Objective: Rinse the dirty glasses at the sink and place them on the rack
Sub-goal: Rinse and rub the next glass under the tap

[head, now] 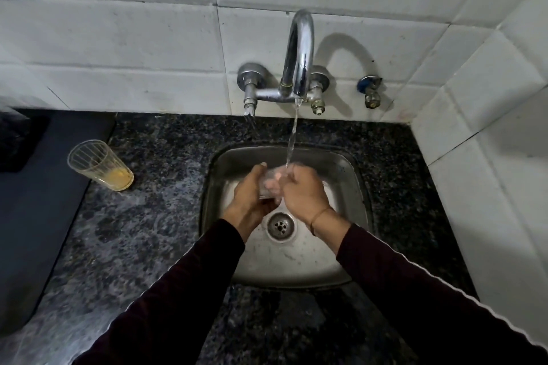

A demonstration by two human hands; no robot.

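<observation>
Over the steel sink (350, 175) my left hand (252, 195) grips a clear glass (271, 184) from the left side. My right hand (302, 192) is closed against the glass from the right, fingers at or inside its mouth. Water runs from the chrome tap (299, 62) in a thin stream onto the glass and my right hand. A second ribbed glass (99, 164) with a little orange liquid in its bottom stands on the dark granite counter (142, 216) left of the sink. Most of the held glass is hidden by my fingers.
A dark mat or tray (38, 210) lies on the counter at the far left, just beside the orange-stained glass. White tiled walls close in the back and the right side. A small blue-capped valve (370, 89) sticks out of the wall right of the tap. The drain (280, 225) lies below my hands.
</observation>
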